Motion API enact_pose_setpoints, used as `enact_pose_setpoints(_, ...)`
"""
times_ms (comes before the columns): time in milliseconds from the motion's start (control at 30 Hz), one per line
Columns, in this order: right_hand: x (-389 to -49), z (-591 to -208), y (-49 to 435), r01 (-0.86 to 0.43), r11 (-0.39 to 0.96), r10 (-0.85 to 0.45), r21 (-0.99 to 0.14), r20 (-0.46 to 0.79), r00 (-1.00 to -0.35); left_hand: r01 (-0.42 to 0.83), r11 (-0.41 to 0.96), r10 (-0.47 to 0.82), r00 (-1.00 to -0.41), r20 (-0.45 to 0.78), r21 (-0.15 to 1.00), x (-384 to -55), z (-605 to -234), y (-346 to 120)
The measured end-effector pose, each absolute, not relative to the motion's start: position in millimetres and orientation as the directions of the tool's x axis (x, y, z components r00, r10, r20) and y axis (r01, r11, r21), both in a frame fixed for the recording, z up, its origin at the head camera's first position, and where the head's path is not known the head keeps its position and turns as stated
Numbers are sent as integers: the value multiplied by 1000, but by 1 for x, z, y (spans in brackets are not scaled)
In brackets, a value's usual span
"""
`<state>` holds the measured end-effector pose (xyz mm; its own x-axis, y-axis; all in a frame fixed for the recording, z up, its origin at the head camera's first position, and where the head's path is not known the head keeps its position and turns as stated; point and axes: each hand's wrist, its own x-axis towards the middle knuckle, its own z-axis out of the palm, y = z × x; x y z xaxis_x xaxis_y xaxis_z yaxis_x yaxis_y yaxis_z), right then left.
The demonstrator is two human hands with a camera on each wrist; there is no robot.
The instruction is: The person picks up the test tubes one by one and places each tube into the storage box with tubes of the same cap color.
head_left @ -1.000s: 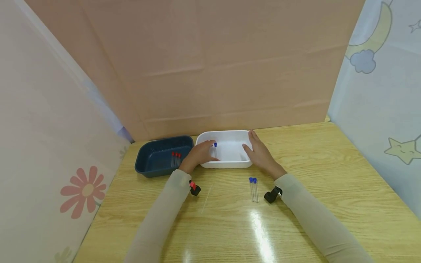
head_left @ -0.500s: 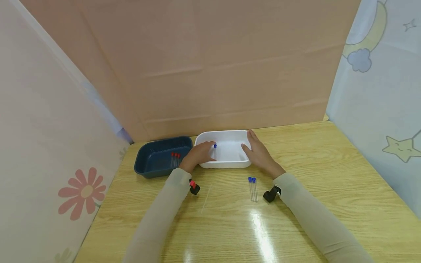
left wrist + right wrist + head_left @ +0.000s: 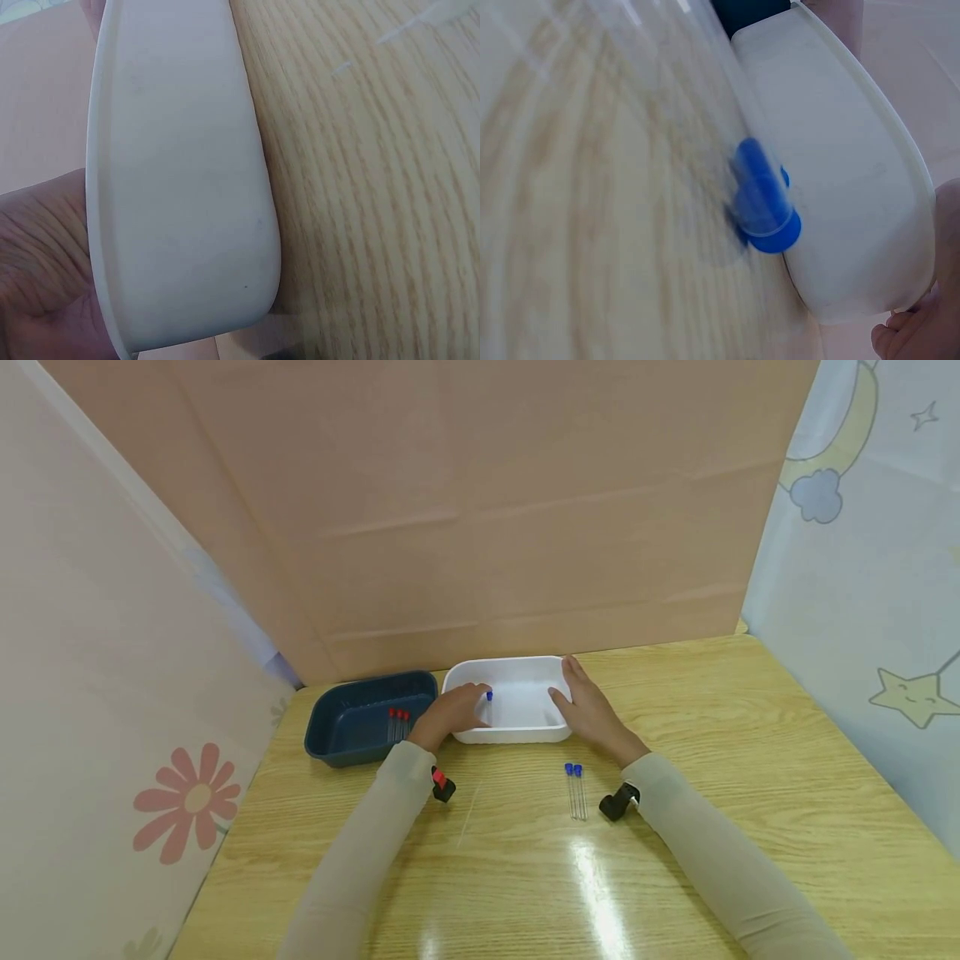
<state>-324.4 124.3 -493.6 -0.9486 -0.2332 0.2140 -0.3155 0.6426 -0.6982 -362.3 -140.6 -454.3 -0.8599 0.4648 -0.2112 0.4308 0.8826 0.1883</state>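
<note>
At the left end of the white tray [image 3: 513,736], my left hand [image 3: 453,710] reaches over the rim. Its fingers and thumb curl about a clear test tube with a blue cap [image 3: 490,696], low inside the tray; the tube's lower end is hidden. My right hand [image 3: 596,714] grips the tray's right end, thumb over the rim and fingers along the outside. In the left wrist view, the left palm [image 3: 45,262] shows behind the rim. Two more blue-capped test tubes [image 3: 576,793] lie side by side on the table in front of the tray.
A dark blue tray [image 3: 330,753] stands to the left, against the white one. Several red-capped tubes [image 3: 397,722] lie in its right part. A brown paper backdrop [image 3: 480,527] rises behind the wooden table [image 3: 720,735], with printed cloth at both sides.
The blue-capped tube in my left hand has sunk slightly within the white tray. My right hand keeps its place on the tray. The head view has shifted a little.
</note>
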Motion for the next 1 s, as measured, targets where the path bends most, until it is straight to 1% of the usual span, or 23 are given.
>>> enact_pose_setpoints(367,-326,-496,125,-310,661,-226,-683,213,-951,415,888,455,-858,-238,200,-358,-448,-138)
enact_pose_setpoints(567,-327,-496,124,-304,672,-224,-675,205,-953,436,877,475,-853,-216,204,-358,-449,-139)
enact_pose_setpoints(767,-327,-496,123,-295,670,-219,-681,198,-955,427,873,467,-871,-151,238,-359,-455,-142)
enact_pose_setpoints(1000,-326,-494,122,-299,663,-218,-687,205,-954,399,845,432,-902,-16,356,-353,-459,-143)
